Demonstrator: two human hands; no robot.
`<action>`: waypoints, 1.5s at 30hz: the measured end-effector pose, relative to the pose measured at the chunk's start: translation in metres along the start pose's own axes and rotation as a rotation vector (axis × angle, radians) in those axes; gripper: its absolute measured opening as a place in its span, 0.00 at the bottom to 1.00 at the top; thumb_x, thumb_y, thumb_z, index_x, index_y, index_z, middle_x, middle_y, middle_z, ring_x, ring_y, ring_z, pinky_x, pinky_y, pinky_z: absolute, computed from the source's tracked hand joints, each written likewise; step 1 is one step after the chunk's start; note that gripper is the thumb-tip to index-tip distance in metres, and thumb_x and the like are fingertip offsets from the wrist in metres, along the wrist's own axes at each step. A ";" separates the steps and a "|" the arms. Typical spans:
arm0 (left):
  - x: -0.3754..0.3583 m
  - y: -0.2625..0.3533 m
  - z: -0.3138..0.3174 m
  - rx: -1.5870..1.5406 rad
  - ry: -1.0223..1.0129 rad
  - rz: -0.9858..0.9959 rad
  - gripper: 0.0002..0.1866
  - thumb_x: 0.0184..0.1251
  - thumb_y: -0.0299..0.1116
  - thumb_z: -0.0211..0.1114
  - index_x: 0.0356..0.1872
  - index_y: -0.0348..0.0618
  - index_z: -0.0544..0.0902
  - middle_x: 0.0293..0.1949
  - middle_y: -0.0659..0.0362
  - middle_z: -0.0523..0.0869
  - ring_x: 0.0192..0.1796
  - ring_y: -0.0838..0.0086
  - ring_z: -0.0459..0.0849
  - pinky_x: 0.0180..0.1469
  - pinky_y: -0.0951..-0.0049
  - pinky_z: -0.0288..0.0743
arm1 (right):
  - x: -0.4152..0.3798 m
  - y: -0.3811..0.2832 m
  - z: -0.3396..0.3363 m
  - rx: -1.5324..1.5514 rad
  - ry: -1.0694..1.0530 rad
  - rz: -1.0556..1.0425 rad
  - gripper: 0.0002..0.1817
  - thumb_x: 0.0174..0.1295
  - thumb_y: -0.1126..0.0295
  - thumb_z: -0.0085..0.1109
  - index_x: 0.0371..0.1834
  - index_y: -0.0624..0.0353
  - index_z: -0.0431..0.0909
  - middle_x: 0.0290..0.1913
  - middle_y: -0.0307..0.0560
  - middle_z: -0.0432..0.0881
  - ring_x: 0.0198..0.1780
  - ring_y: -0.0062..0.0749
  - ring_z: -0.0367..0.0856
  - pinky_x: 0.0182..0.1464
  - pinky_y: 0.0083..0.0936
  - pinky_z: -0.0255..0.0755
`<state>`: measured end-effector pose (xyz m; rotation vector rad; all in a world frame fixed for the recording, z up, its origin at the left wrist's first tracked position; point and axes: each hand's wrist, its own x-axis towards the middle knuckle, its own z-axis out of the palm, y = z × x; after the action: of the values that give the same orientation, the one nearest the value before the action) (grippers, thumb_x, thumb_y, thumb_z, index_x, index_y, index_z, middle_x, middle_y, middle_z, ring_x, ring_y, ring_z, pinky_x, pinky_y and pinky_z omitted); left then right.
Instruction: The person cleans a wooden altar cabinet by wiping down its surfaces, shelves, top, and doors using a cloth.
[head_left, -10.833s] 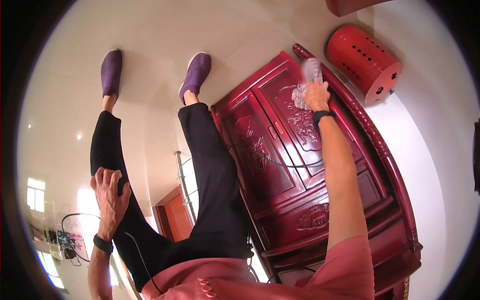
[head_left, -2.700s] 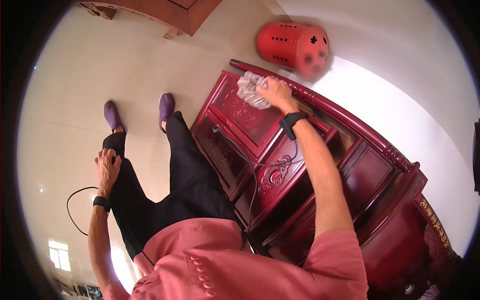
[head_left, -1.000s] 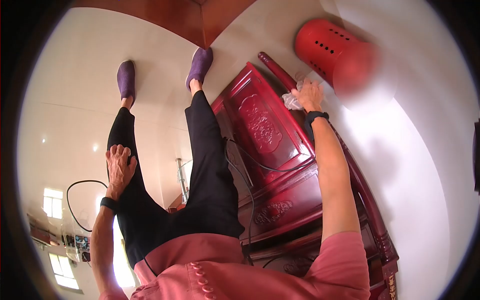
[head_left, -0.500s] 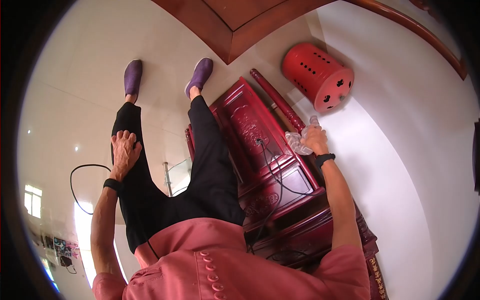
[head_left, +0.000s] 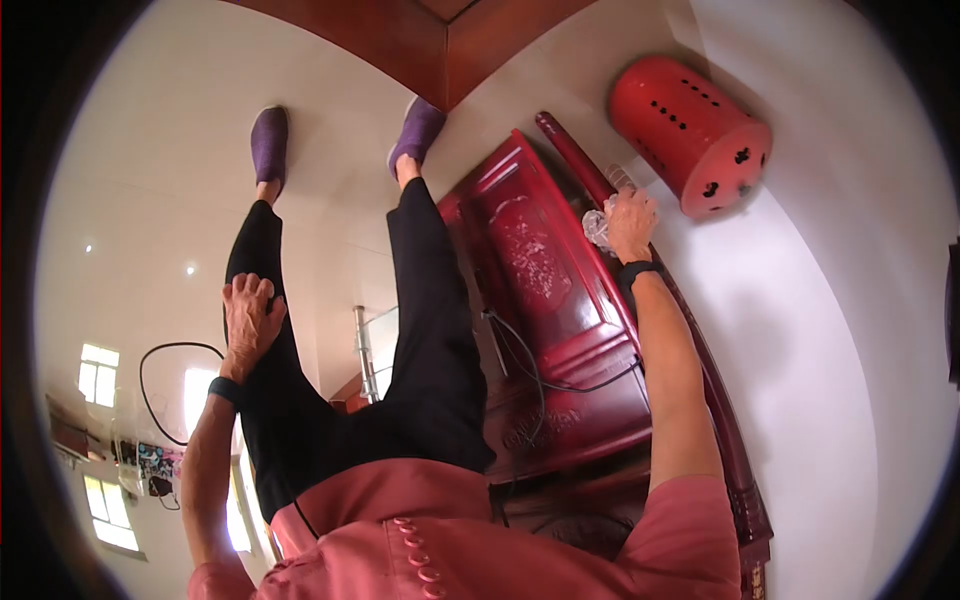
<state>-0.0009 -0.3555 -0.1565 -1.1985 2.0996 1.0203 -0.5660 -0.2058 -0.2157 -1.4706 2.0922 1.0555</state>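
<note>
My right hand (head_left: pixel 632 222) is closed on a crumpled whitish cloth (head_left: pixel 598 230), pressed to the side rail of a glossy dark red wooden cabinet (head_left: pixel 590 345). Part of the cloth sticks out above my fingers, and my palm hides the rest. A carved flower panel (head_left: pixel 527 250) shows on the cabinet face to the left of that hand. My left hand (head_left: pixel 252 318) rests on the black trouser leg (head_left: pixel 252 240) near the knee, its fingers bent over the fabric and holding nothing I can see.
A red drum-shaped stool (head_left: pixel 690 135) with cut-out holes stands beyond my right hand by the white wall (head_left: pixel 800 320). Brown wooden furniture (head_left: pixel 400 40) juts in at the top. A dark cable (head_left: pixel 590 388) hangs across the cabinet. A metal post (head_left: pixel 364 350) stands between my legs.
My right hand has moved up along the cabinet rail with the cloth. The view has shifted, bringing the stool farther right. My left hand stays on the leg.
</note>
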 end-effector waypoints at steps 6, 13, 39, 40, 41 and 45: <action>0.004 0.000 0.000 -0.012 -0.003 -0.005 0.09 0.48 0.30 0.63 0.29 0.43 0.73 0.32 0.55 0.73 0.45 0.60 0.71 0.49 0.59 0.61 | 0.039 -0.017 0.012 0.107 -0.140 0.116 0.29 0.45 0.54 0.71 0.50 0.52 0.72 0.50 0.49 0.73 0.55 0.50 0.71 0.48 0.48 0.73; -0.003 -0.002 -0.006 -0.059 0.055 -0.025 0.08 0.48 0.30 0.63 0.28 0.42 0.73 0.32 0.55 0.73 0.44 0.60 0.71 0.49 0.59 0.61 | -0.011 0.010 -0.047 0.095 -0.307 0.077 0.38 0.41 0.60 0.75 0.56 0.53 0.65 0.56 0.58 0.69 0.60 0.58 0.66 0.56 0.47 0.69; -0.012 -0.013 0.000 -0.113 0.107 0.025 0.09 0.48 0.28 0.62 0.31 0.42 0.74 0.33 0.54 0.73 0.44 0.58 0.71 0.48 0.58 0.62 | -0.068 0.022 -0.071 0.010 -0.092 0.185 0.28 0.50 0.59 0.70 0.51 0.59 0.70 0.49 0.57 0.73 0.52 0.56 0.71 0.49 0.49 0.72; -0.007 0.000 -0.015 -0.155 0.044 -0.014 0.10 0.49 0.26 0.62 0.35 0.41 0.74 0.37 0.53 0.74 0.47 0.56 0.70 0.50 0.56 0.62 | -0.059 0.021 -0.063 0.008 -0.110 0.169 0.27 0.51 0.57 0.69 0.51 0.58 0.71 0.50 0.56 0.73 0.53 0.56 0.71 0.50 0.50 0.71; 0.001 0.013 -0.031 -0.138 0.034 -0.008 0.10 0.49 0.26 0.62 0.35 0.41 0.74 0.37 0.53 0.74 0.47 0.56 0.70 0.50 0.56 0.62 | -0.051 0.018 -0.054 0.024 -0.120 0.176 0.27 0.51 0.57 0.69 0.51 0.58 0.71 0.50 0.56 0.73 0.53 0.56 0.71 0.50 0.50 0.71; 0.057 0.084 -0.143 -0.298 0.294 0.207 0.19 0.50 0.20 0.60 0.47 0.37 0.74 0.47 0.49 0.75 0.54 0.52 0.70 0.56 0.57 0.65 | -0.012 0.001 -0.018 0.077 -0.100 0.234 0.26 0.51 0.54 0.67 0.50 0.56 0.73 0.49 0.52 0.74 0.52 0.50 0.71 0.49 0.47 0.67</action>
<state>-0.1111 -0.4718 -0.0843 -1.3633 2.3997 1.3604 -0.5600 -0.2115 -0.1952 -1.1340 2.2454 1.0928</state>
